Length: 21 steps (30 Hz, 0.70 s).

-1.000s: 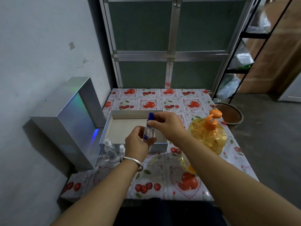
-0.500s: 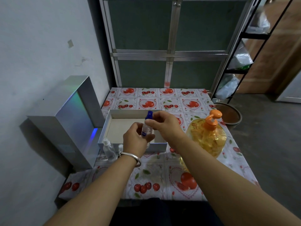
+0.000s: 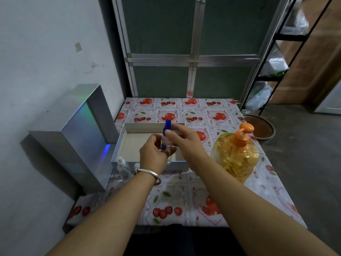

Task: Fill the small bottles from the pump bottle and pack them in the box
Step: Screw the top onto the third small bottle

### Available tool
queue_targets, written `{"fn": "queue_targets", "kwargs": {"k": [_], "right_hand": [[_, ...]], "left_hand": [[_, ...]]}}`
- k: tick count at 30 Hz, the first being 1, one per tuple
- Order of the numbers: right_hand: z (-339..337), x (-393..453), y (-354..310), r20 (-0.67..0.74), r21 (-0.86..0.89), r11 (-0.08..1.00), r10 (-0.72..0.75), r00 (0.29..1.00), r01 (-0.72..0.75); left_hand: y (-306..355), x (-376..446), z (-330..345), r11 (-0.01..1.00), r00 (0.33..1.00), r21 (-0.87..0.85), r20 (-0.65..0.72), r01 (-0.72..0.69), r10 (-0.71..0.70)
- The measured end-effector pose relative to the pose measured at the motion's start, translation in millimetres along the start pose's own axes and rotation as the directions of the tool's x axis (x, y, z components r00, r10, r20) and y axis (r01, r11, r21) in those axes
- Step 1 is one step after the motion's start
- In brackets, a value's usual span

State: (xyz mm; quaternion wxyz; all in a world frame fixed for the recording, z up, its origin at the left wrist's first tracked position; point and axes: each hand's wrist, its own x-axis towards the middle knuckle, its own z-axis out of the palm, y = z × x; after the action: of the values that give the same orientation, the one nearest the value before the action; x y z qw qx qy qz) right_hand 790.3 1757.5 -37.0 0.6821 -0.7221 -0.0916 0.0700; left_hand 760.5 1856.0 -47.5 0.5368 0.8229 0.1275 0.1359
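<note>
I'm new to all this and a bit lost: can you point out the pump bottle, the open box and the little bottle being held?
pump bottle (image 3: 235, 156): head view, on its yellow body.
open box (image 3: 127, 126): head view, on the far-left rim.
small bottle (image 3: 168, 124): head view, on its blue cap.

Table (image 3: 193, 206), box (image 3: 147, 166), pump bottle (image 3: 237, 154), small bottle (image 3: 124, 168)

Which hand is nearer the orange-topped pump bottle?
Right. The right hand is at the blue-capped small bottle, just left of the pump bottle; the left hand grips that bottle farther left.
</note>
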Motion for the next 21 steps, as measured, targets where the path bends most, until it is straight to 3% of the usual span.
{"fn": "queue_targets", "kwargs": {"k": [4, 21], "right_hand": [[1.8, -0.7, 0.4, -0.061, 0.01, 1.0, 0.002, 0.998, -0.001], [7.4, 4.1, 2.9, -0.052, 0.018, 1.0, 0.002, 0.999, -0.001]], "left_hand": [[0.7, 0.8, 0.4, 1.0, 1.0, 0.015, -0.007, -0.007, 0.007], [-0.4, 2.9, 1.8, 0.999, 1.0, -0.027, -0.004, 0.019, -0.019]]}}
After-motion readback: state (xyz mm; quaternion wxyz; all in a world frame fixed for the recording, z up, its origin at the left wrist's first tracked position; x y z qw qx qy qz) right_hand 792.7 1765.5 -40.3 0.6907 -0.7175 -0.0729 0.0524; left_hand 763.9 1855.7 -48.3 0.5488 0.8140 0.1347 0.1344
